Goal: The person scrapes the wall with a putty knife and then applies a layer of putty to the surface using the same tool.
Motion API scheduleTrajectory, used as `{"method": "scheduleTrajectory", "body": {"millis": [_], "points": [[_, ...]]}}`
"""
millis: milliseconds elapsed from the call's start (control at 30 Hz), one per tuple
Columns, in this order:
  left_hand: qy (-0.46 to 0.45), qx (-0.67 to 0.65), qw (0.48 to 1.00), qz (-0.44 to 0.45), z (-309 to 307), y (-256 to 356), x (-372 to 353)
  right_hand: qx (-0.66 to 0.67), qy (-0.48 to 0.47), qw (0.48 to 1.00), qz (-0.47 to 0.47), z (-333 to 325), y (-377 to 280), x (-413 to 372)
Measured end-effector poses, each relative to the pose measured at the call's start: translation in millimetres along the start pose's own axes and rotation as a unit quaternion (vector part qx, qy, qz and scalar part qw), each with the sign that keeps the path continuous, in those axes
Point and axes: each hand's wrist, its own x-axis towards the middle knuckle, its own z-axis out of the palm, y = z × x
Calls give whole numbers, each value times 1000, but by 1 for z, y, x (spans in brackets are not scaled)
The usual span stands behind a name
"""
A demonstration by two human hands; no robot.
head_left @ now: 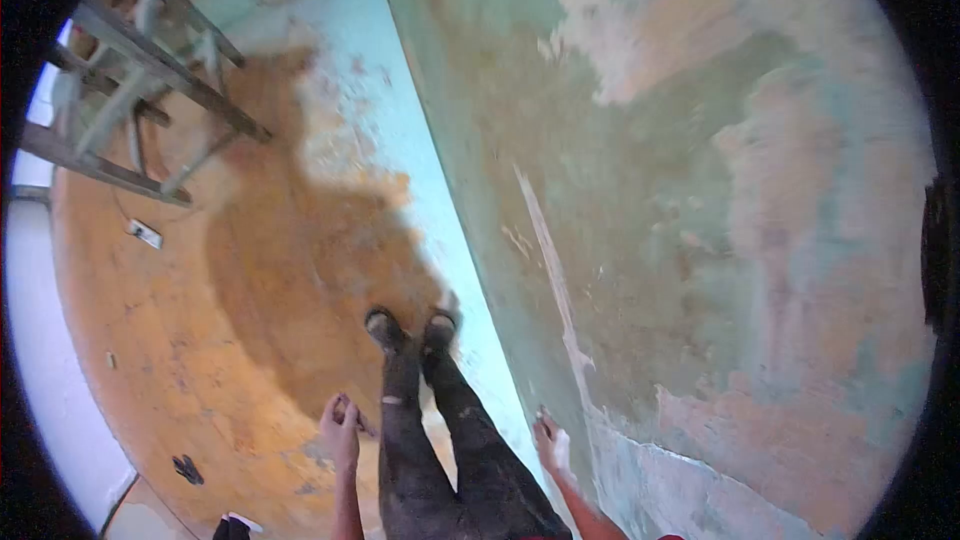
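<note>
My left hand (341, 432) hangs over the orange-brown floor (270, 410), left of my legs. Its fingers are curled, with a small dark shape beside them that I cannot make out. On the other side, my right hand (551, 443) is closed near the foot of the wall (640, 290). Pale dust marks the back of it; whether it holds anything small is hidden. The wall is green and brown with rough pinkish patches. A pale streak (550, 260) runs down it towards a whitish lower patch (690, 490).
A wooden step ladder (180, 70) stands at the upper left. Near its feet lies a white power strip (145, 233) with a cord. A small dark object (188, 470) rests at the lower left. My legs (450, 440) and shoes stand beside a pale floor strip (440, 180) along the wall.
</note>
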Motion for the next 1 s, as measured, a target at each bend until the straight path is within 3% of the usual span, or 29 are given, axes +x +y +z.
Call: {"method": "scheduleTrajectory", "body": {"millis": [33, 67, 133, 167, 200, 233, 267, 300, 333, 367, 400, 433, 467, 500, 533, 567, 600, 633, 667, 700, 733, 767, 833, 900, 933, 967, 1000], "points": [[-2, 23, 1000, -5, -19, -10, -5, 17, 67, 995, -67, 8, 24, -5], [-4, 48, 999, -12, -38, -11, -12, 20, 16, 999, 23, -6, 16, -17], [20, -35, 995, -88, -65, -10, -38, -61, -33, 994, 79, -7, 53, -32], [20, 104, 990, -95, -87, -28, -45, -116, -18, 993, -5, 0, 92, -40], [45, 195, 976, -80, -100, -29, -64, -88, -1, 995, 55, 7, 105, -51], [0, 96, 981, -168, -133, -88, -64, -93, -94, 979, 158, 7, 117, -50], [40, 252, 965, -60, -158, -155, -62, -200, -126, 965, 118, -7, 98, -57], [45, 127, 987, -86, -164, -141, -78, -230, -126, 954, 148, -2, 108, -58], [43, 258, 964, -42, -171, -129, -97, -314, -205, 926, 29, -3, 120, -54], [16, 259, 966, 20, -176, -138, -93, -392, -275, 873, -94, 3, 135, -44], [-45, 190, 974, -115, -193, -123, -105, -393, -279, 872, -88, -3, 114, -40], [-39, 191, 975, -106, -189, -113, -98, -394, -286, 870, -79, -10, 95, -39], [-51, 230, 965, -115, -185, -99, -95, -368, -254, 885, -131, -5, 98, -31], [-65, 268, 953, -124, -179, -84, -92, -405, -75, 878, -245, 52, 182, -4], [-78, 307, 939, -134, -176, -73, -89, -37, -112, 952, -282, 43, 169, 6], [-93, 347, 922, -146, -177, -63, -89, 337, -136, 889, -279, 32, 148, 15], [-106, 385, 903, -159, -176, -52, -88, -58, 49, 915, -396, 34, 131, 18], [-103, 388, 903, -153, -172, -37, -81, -441, 228, 755, -429, 35, 113, 26], [-111, 353, 923, -102, -169, -19, -73, -160, 96, 922, -340, 24, 89, 34], [-121, 318, 939, -52, -167, -2, -65, 144, -50, 966, -208, 16, 72, 35], [-131, 283, 950, -1, -167, 16, -58, 362, -135, 855, -347, 67, 144, 95], [-131, 290, 948, 4, -168, 30, -48, 449, -141, 837, -278, 38, 94, 69], [-98, 112, 973, -177, -168, 58, -24, 372, -238, 851, -285, 52, 113, 96], [-72, 123, 974, -179, -168, 94, -11, 481, -287, 828, -32, 54, 99, 77], [-43, 127, 973, -188, -174, 107, -11, 357, -337, 832, -259, 51, 110, 93], [-44, 138, 972, -187, -182, 102, 2, 475, -342, 796, -156, 38, 88, 58], [-21, 121, 980, -156, -190, 87, 26, 256, -305, 911, -106, 35, 75, 45]]}}
